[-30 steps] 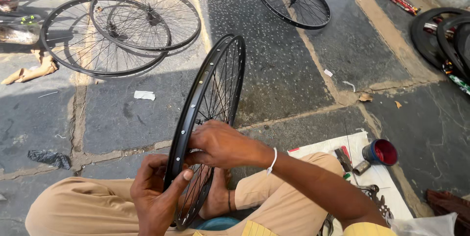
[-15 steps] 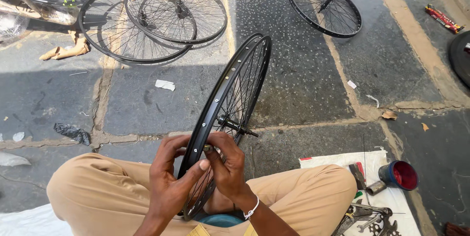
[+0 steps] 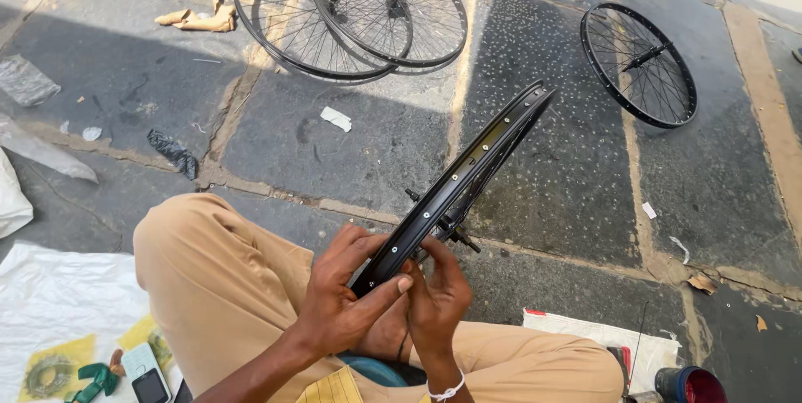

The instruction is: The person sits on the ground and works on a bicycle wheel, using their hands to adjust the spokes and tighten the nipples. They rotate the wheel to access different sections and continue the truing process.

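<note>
Because the person sits cross-legged on the stone paving, the black bicycle wheel (image 3: pixel 458 186) stands edge-on between the knees, its lower rim low in the lap and its top leaning away to the right, so the row of spoke holes along the inner channel faces up toward the eyes. The left hand (image 3: pixel 342 303) wraps the rim from the near side, thumb laid across the channel — a steadying grip that keeps the wheel from rolling. The right hand (image 3: pixel 434 294) is curled close against the far side of the rim, fingers bent toward the spokes near the hub axle; whether it pinches a nipple or a small tool I cannot tell, since the rim hides the fingertips.

Finished-looking wheels lie flat and well apart on the pavement: two overlapping ones (image 3: pixel 351 10) at the top and a single one (image 3: pixel 639 65) to the right. A white sheet (image 3: pixel 58 303) by the left knee holds a phone (image 3: pixel 150 386) and small green bits, while a red cup (image 3: pixel 689 385) sits near the right knee, within easy reach.
</note>
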